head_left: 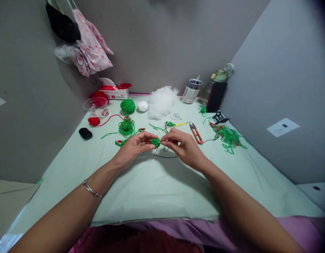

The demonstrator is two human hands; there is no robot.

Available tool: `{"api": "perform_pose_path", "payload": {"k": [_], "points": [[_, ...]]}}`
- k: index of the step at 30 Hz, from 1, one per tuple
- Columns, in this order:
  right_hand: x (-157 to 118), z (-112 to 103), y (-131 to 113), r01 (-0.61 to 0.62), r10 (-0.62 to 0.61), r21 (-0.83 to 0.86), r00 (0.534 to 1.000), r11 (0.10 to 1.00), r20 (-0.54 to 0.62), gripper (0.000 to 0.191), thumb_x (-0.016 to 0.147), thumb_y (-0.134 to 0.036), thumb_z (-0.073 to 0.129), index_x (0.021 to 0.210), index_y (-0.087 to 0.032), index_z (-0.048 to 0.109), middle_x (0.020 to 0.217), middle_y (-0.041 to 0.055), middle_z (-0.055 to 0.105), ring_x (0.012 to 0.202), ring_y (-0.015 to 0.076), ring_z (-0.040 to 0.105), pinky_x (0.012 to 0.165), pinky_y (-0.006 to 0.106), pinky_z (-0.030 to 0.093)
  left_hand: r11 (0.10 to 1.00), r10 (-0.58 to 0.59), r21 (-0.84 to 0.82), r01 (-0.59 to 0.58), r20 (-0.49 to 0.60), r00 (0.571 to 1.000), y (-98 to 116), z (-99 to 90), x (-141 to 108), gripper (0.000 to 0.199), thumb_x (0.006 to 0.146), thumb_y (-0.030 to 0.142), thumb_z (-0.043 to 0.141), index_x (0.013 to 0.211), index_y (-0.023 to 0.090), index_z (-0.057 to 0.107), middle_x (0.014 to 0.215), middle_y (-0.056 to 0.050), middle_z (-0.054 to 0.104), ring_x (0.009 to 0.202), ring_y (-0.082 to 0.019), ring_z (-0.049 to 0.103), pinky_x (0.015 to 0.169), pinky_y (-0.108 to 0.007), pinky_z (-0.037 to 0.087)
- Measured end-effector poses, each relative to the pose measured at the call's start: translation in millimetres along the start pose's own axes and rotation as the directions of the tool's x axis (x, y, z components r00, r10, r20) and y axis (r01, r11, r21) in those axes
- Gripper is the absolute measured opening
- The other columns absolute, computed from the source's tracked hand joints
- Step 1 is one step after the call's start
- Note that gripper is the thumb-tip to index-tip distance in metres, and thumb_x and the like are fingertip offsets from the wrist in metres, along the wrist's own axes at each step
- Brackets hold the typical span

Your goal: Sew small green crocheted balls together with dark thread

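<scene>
My left hand [138,143] is closed on a small green crocheted piece [155,142], its thumb and fingers pinching the left side. From the right, my right hand [178,144] pinches a thin needle [160,142] whose tip meets the green piece. Most of the needle is hidden by the fingers. A dark thread [166,157] loops on the table below my hands. Behind them lies a yellow-handled crochet hook [180,124], with orange thread snips [196,133] to the right. More green and red crocheted bits [120,143] lie beside my left hand.
Green yarn balls [128,106], white stuffing [163,102] and a white yarn ball [142,106] stand at the back. A clear tub [99,109] and black thread spool [85,133] are left. Tangled yarn scraps [229,137], a pen cup [192,92] and a phone [216,97] are right.
</scene>
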State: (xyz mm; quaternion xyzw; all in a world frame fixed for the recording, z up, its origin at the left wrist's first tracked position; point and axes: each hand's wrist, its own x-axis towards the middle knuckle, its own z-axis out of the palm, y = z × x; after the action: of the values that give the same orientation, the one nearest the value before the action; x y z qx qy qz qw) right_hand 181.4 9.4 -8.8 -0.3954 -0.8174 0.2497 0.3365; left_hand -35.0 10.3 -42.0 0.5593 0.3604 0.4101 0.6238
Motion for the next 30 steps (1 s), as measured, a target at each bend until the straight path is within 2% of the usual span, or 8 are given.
{"api": "perform_pose_path", "payload": {"k": [4, 10, 18, 24, 30], "points": [[3.7, -3.2, 6.7, -0.056, 0.044, 0.204, 0.997, 0.977, 0.066, 0.011, 0.092, -0.025, 0.065, 0.089, -0.019, 0.074, 0.077, 0.0011, 0.056, 0.070, 0.0130, 0.050, 0.064, 0.027, 0.038, 0.999, 0.032, 0.001, -0.033, 0.032, 0.999, -0.5, -2.3, -0.4, 0.028, 0.080, 0.027, 0.076, 0.107, 0.022, 0.068, 0.107, -0.004, 0.066, 0.103, -0.019, 0.060, 0.091, -0.033, 0.044], [6.4, -2.3, 8.7, -0.102, 0.075, 0.302, 0.992, 0.948, 0.097, 0.019, 0.090, -0.036, 0.067, 0.084, -0.019, 0.074, 0.075, 0.0008, 0.056, 0.068, 0.0128, 0.049, 0.062, 0.027, 0.038, 0.999, 0.053, 0.009, -0.053, 0.012, 0.999, 2.2, -1.5, -0.6, 0.027, 0.079, 0.026, 0.077, 0.105, 0.021, 0.069, 0.105, -0.004, 0.068, 0.102, -0.019, 0.062, 0.094, -0.035, 0.045], [5.3, 10.0, 10.3, -0.085, 0.073, 0.307, 0.996, 0.948, 0.050, 0.021, 0.090, -0.034, 0.067, 0.079, -0.017, 0.067, 0.075, 0.0008, 0.058, 0.069, 0.0128, 0.049, 0.063, 0.027, 0.038, 1.000, 0.009, -0.007, -0.009, -0.024, 1.000, -1.3, 1.7, -0.1, 0.028, 0.076, 0.025, 0.079, 0.101, 0.020, 0.069, 0.097, -0.002, 0.068, 0.094, -0.016, 0.062, 0.088, -0.032, 0.046], [6.0, 4.5, 12.9, -0.070, 0.062, 0.262, 0.997, 0.963, 0.037, 0.019, 0.090, -0.034, 0.067, 0.082, -0.017, 0.071, 0.078, 0.0021, 0.060, 0.069, 0.0127, 0.049, 0.063, 0.027, 0.039, 0.999, -0.020, -0.028, 0.018, -0.063, 0.998, 1.3, 5.8, -0.5, 0.029, 0.073, 0.027, 0.080, 0.098, 0.018, 0.068, 0.092, -0.001, 0.067, 0.087, -0.016, 0.062, 0.085, -0.033, 0.046], [6.7, 2.1, 10.1, -0.109, 0.090, 0.314, 0.993, 0.943, 0.072, 0.024, 0.090, -0.040, 0.066, 0.083, -0.017, 0.071, 0.077, 0.0016, 0.057, 0.065, 0.0116, 0.047, 0.059, 0.027, 0.038, 0.999, -0.025, -0.042, 0.022, -0.071, 0.997, 2.6, 6.1, -0.9, 0.029, 0.073, 0.028, 0.080, 0.096, 0.018, 0.067, 0.089, -0.001, 0.066, 0.084, -0.015, 0.063, 0.085, -0.033, 0.046]]}}
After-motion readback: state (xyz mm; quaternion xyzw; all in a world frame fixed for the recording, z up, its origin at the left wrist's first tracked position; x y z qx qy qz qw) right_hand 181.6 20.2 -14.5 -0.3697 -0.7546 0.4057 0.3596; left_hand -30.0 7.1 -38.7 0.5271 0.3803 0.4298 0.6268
